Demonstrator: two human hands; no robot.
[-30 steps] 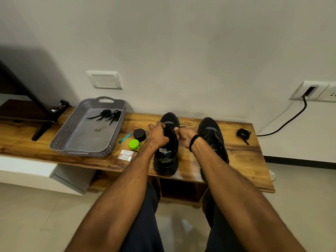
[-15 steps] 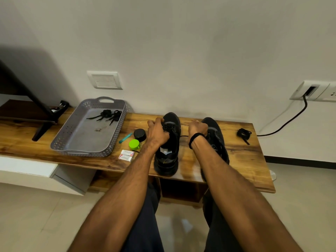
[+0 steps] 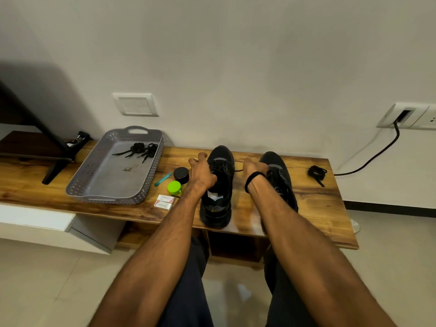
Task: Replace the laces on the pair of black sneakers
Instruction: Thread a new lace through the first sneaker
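Grey tray (image 3: 151,182) on bench (image 3: 330,204) holds bundled black laces (image 3: 141,149). Sneakers (image 3: 218,185) on bench, right of tray. Right hand (image 3: 253,167) pinches taut lace (image 3: 238,170). Left hand (image 3: 200,172) curled beside shoe, grip unclear.

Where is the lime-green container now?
Head view: the lime-green container stands on the bench, left of the left hand, between black tin and white boxes.

Softly, evenly lit. Deep shadow on wall (image 3: 35,95) far left of left hand (image 3: 200,172); sheen on worktop (image 3: 245,215) nearer than right hand (image 3: 253,167); edges bowed.
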